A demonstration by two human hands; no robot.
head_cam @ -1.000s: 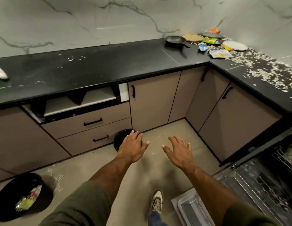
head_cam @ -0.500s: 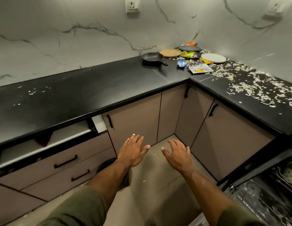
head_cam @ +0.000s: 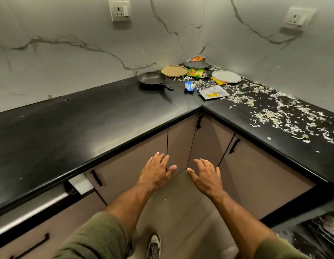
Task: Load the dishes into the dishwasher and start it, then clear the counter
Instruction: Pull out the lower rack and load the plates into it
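In the far corner of the black counter (head_cam: 87,128) lie a black frying pan (head_cam: 153,79), a tan plate (head_cam: 174,71), a dark plate (head_cam: 197,64) and a white plate (head_cam: 225,76). Snack wrappers (head_cam: 196,73) and a torn packet (head_cam: 213,92) lie among them. My left hand (head_cam: 156,172) and my right hand (head_cam: 205,176) hover empty with fingers spread, in front of the corner cabinets and well short of the dishes. The open dishwasher rack (head_cam: 319,236) shows at the bottom right.
White scraps (head_cam: 285,116) litter the right stretch of counter. Cabinet doors with black handles (head_cam: 234,145) stand below it, and drawers (head_cam: 31,240) sit at the lower left. Two wall sockets (head_cam: 119,11) are on the marble wall. My shoe (head_cam: 154,245) is on the floor.
The view has lifted and come closer to the counter corner, so the dishes look nearer. Both hands have risen with it, still empty and spread. The bins on the floor have left the view.
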